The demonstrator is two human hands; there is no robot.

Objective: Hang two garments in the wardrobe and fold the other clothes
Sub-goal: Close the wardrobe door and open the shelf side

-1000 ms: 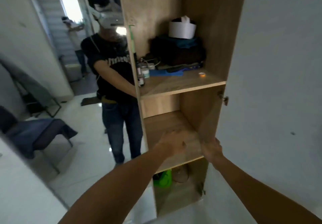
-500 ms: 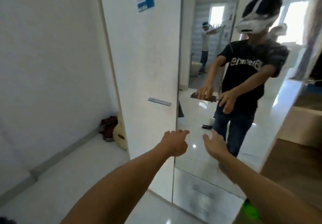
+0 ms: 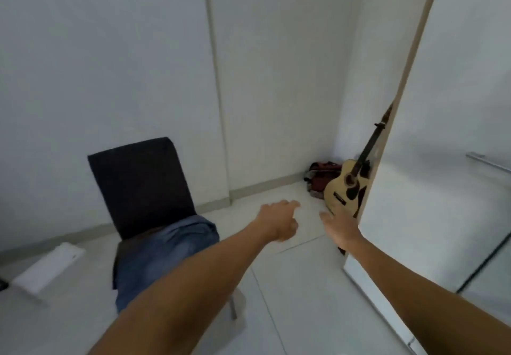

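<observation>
- Both hands empty: left hand (image 3: 278, 220) loosely curled, right hand (image 3: 341, 227) spread open.
- Jeans (image 3: 163, 255) overhang the chair (image 3: 138, 183) seat's front edge; a careless grab could drag them to the floor.

Both bare arms extended forward. Left hand (image 3: 278, 220) loosely curled, palm down, empty. Right hand (image 3: 341, 229) open, fingers spread, empty.

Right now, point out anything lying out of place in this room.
Blue denim garment is slumped unfolded over the dark chair seat, spilling off its front edge. Red cloth pile sits crumpled on the floor in the corner beside the guitar. Both hands are empty.
</observation>
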